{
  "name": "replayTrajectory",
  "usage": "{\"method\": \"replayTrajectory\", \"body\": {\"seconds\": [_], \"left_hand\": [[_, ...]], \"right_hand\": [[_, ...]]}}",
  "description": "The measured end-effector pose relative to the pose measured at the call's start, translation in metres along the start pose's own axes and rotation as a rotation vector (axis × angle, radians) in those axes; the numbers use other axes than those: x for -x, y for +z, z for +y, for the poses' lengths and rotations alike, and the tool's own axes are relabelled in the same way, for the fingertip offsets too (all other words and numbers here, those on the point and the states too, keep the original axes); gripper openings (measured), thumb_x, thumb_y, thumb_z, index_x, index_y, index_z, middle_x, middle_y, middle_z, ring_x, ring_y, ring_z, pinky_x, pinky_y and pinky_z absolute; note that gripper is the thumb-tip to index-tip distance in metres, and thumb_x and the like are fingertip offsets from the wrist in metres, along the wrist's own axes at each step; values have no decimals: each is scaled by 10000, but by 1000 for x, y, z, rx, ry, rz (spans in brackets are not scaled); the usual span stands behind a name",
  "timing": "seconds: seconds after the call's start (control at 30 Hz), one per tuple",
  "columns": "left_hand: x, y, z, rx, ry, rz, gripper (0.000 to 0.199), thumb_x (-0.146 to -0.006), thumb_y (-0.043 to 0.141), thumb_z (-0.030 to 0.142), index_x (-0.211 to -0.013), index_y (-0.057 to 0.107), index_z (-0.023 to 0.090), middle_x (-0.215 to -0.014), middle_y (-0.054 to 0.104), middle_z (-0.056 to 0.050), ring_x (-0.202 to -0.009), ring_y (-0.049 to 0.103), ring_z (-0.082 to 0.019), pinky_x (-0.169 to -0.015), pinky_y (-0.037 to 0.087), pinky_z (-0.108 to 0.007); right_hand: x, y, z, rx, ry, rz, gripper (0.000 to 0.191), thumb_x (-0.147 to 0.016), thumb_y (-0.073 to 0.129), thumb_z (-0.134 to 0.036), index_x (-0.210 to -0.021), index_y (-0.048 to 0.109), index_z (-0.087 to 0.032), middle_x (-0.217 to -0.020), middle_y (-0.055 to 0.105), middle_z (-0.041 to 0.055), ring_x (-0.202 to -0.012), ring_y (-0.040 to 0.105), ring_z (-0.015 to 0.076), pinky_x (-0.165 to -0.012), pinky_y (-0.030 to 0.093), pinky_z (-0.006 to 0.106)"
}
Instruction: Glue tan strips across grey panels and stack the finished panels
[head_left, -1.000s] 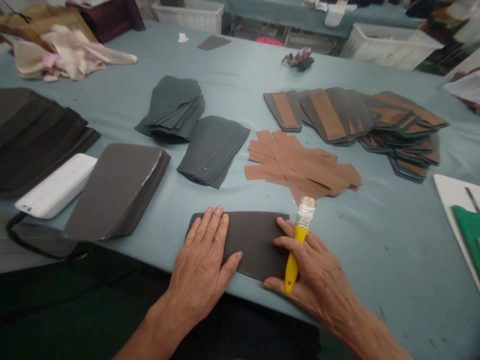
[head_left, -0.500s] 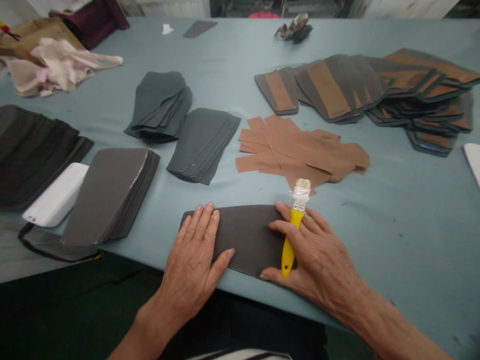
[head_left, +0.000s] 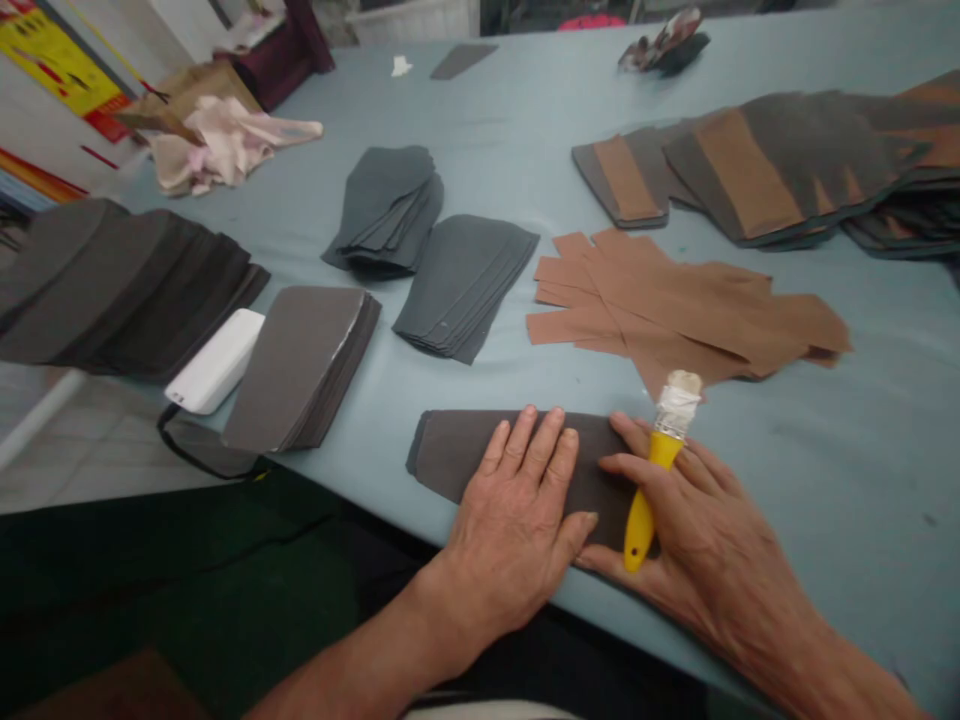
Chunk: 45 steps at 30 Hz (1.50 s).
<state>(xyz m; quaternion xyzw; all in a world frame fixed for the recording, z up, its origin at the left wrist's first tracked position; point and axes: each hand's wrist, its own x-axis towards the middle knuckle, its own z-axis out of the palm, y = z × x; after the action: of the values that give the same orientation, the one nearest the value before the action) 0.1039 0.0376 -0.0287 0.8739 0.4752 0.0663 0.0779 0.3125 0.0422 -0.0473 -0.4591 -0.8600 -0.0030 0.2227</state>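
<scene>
left hand (head_left: 517, 540) open flat on dark panel (head_left: 457, 460) at table edge (head_left: 337, 497); right hand (head_left: 712, 530) clenches yellow brush (head_left: 639, 530)

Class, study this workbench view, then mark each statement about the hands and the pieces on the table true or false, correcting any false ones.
1. The right hand holds a yellow-handled brush. True.
2. The left hand lies flat on a dark sheet piece. True.
3. The tan strips lie in a white bin. False: they lie crisscrossed on the blue-grey table.
4. The crumpled pale pink cloth lies under the brush. False: it lies at the table's far end.
</scene>
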Motion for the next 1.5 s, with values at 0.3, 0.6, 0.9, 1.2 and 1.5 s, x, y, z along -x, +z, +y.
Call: {"method": "replayTrajectory", "body": {"seconds": [0.3, 0.6, 0.9, 1.2, 1.5], "left_hand": [[7, -3, -36, -18, -13, -9, 816, -1053, 459, 654, -1622, 379, 75, -1738, 325, -186, -1629, 262, -373, -1319, 270, -538], [26, -14, -100, -87, 32, -52, 829, -1069, 392, 660, -1645, 337, 66, -1737, 324, -193, -1620, 271, -408, -1302, 287, -580], [37, -16, -132, -163, 45, -20, 895, -1040, 272, 750, -1623, 399, 82, -1728, 349, -190, -1587, 323, -460, -1260, 347, -630], [53, -21, -140, -127, 72, 93, 676, -1098, 411, 539, -1597, 448, 85, -1704, 401, -183, -1600, 316, -423, -1263, 370, -599], [63, -31, -139, -105, 88, 62, 473, -1103, 416, 276, -1541, 535, 141, -1669, 472, -145, -1560, 398, -427, -1211, 435, -626]], "right_hand": [[0, -1, 2, 21, -26, -25, 546, -994, 552, -682, -1206, 596, -181, -1498, 615, 254, -1331, 637, 401, -1061, 518, 573], [-1, -6, 1, 34, -11, -97, 563, -915, 681, -646, -1205, 586, -173, -1509, 600, 263, -1278, 653, 441, -1011, 541, 604], [1, -7, 2, 30, 20, -136, 546, -913, 669, -655, -1205, 560, -207, -1541, 576, 247, -1309, 637, 430, -1018, 530, 605], [3, -6, 4, 13, 14, -132, 581, -884, 720, -653, -1226, 543, -218, -1560, 565, 231, -1330, 621, 431, -1022, 532, 614], [2, -4, 3, 17, 11, -107, 597, -860, 749, -642, -1236, 546, -225, -1545, 581, 227, -1332, 629, 427, -1030, 537, 602]]}}
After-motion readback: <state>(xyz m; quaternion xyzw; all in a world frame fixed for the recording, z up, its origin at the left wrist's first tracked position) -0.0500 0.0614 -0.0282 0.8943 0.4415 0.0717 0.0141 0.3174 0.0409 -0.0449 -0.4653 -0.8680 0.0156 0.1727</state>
